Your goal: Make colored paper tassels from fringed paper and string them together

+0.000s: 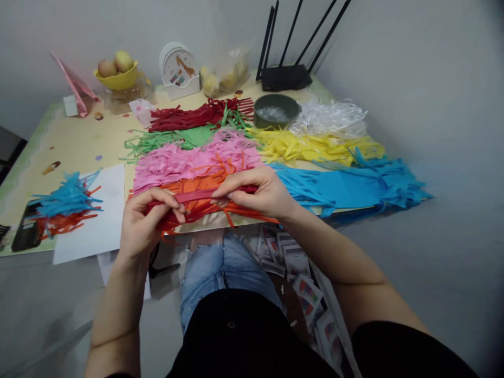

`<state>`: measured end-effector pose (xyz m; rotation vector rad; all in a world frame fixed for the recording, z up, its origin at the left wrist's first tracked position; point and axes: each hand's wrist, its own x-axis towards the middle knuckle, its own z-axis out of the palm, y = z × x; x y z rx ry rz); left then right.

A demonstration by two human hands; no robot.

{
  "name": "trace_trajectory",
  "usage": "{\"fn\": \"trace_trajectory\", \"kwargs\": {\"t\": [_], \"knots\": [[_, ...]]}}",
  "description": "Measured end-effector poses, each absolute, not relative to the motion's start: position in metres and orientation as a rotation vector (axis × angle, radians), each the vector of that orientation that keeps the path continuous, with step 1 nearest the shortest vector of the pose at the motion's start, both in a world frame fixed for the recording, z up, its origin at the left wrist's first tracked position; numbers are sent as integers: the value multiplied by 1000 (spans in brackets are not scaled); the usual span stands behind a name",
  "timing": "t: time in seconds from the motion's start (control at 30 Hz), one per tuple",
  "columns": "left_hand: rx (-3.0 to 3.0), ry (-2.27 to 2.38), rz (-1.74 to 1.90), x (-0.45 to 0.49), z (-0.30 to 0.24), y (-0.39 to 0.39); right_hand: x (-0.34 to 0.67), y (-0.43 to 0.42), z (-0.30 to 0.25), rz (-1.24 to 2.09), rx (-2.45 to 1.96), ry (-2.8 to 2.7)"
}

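Observation:
Between my two hands a narrow red paper strip [196, 196] is stretched sideways over the table's front edge. My left hand [146, 214] is closed on its left end, fingers curled. Thumb and fingers of my right hand [258, 190] pinch the strip farther right. Right below and behind the strip lies orange fringed paper [197, 184], partly covered by my hands. Pink fringed paper [192, 160] is just beyond it. Blue fringed paper [338, 186] spreads out to the right of my right hand.
Dark red [197, 114], green [197, 136] and yellow fringed paper [315, 146] lie farther back, near a dark green bowl [293, 111] and white strands [331, 119]. A black router [286, 77] stands behind. At left, a blue-orange tassel bundle [71, 197] overlaps a white sheet [106, 226] and a phone [25, 236].

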<state>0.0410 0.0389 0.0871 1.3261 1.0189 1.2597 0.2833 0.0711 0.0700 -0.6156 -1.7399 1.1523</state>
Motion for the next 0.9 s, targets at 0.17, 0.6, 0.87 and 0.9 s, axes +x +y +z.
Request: {"fn": "trace_trajectory", "kwargs": {"t": [0.17,0.6,0.87,0.9], "knots": [[1346,970,1225,37,82,39,287,71,72,932,-550,-1885],[1961,1356,1131,41,83,36,290,60,87,683,-927,-1961],[1693,1308,1144,44,89,36,289,60,87,946,-855,-1853],[1571,1271,1138,44,89,36,290,61,87,1024,-829,-1825]]}}
